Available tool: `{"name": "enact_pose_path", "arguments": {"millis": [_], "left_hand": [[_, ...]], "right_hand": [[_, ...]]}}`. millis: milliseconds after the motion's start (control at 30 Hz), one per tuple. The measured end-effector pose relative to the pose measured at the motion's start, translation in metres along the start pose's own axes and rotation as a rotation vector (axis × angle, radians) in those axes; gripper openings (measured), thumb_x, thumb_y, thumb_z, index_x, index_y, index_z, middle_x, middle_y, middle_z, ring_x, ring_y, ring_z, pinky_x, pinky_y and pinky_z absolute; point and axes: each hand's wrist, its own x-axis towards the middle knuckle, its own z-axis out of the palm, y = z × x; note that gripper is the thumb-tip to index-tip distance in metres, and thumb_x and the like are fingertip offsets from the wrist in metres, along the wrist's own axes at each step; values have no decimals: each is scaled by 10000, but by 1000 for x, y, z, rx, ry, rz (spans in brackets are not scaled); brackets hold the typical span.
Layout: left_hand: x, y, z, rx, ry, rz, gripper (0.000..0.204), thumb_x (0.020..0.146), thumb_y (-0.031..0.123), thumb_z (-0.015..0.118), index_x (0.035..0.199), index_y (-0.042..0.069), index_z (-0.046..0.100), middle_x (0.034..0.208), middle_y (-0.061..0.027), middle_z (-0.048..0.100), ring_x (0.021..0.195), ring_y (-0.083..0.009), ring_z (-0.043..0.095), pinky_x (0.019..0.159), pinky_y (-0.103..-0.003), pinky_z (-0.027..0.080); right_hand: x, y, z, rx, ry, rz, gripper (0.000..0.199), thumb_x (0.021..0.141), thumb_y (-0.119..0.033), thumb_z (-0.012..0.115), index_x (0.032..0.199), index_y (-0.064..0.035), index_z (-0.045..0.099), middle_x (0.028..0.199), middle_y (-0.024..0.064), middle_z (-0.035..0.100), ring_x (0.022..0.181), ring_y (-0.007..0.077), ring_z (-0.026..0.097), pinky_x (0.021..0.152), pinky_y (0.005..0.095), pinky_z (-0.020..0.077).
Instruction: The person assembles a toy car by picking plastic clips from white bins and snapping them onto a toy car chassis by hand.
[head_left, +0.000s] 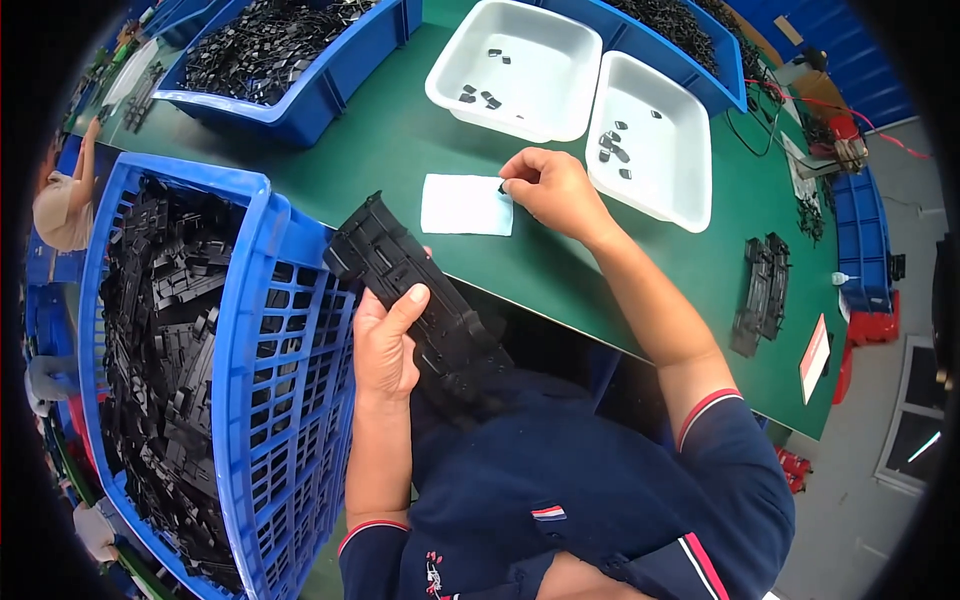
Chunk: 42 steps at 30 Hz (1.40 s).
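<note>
A long, black, moulded-plastic part [395, 260] it is, gripped in the left hand [383, 345], thumb pressed across its upper face, the part slanting in front of the dark navy shirt [610, 480] at the near edge of the surface! Over to the right hand [550, 190]: thumb and forefinger pinched together on a small dark piece [502, 188], right at the right-hand edge of a flat white rectangular sheet [455, 205]. That sheet lies on the smooth green surface [375, 150]. Just beyond, two white plastic trays, the left one [540, 75] and the right one [655, 155], side by side, a scatter of little black pieces [613, 147] in each. Close on the left, a blue latticed plastic crate [235, 330], heaped with black moulded parts [165, 300]; farther back, a deep blue plastic bin [315, 110], loaded with smaller black pieces [265, 50]. And out right, more black plastic parts [762, 290] lying on the green!
</note>
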Motion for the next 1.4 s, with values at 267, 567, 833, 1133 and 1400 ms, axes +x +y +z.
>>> {"name": "enact_pose_path", "arguments": {"millis": [267,567,833,1133,1400], "left_hand": [[21,-6,2,-22,-46,-108,490,846,45,621,1308,7,463,1258,-98,544,1032,-162,583,878,-312,508],[28,-6,5,-60,-25,-105,330,857,23,620,1174,39,527,1062,-77,629,909,-165,637,793,-317,545],[26,-5,10,-19,-36,-13,414,845,49,624,1240,8,509,1202,-121,588,1071,-214,582,924,-349,483],[23,5,33,14,-72,120,403,908,29,524,1294,-24,421,1267,-217,519,1152,-361,548,926,-457,503],[18,6,50,-45,-52,146,393,917,8,520,1300,-3,430,1245,-204,535,1144,-348,560,907,-435,520]], "right_hand": [[5,-3,11,-46,6,-75,212,763,-103,602,926,11,673,814,155,681,753,240,658,713,335,510],[9,-7,17,-231,24,-143,195,790,-95,611,942,12,670,802,136,687,708,193,655,672,308,515],[-31,-21,-1,56,124,-246,115,848,-35,647,959,-4,655,857,47,655,758,95,587,696,236,480],[-107,-15,-1,54,320,-731,214,758,106,684,915,-33,642,889,112,634,771,191,622,666,266,505],[-126,9,18,119,372,-741,368,676,165,669,964,-64,671,946,110,620,719,170,616,587,250,501]]}}
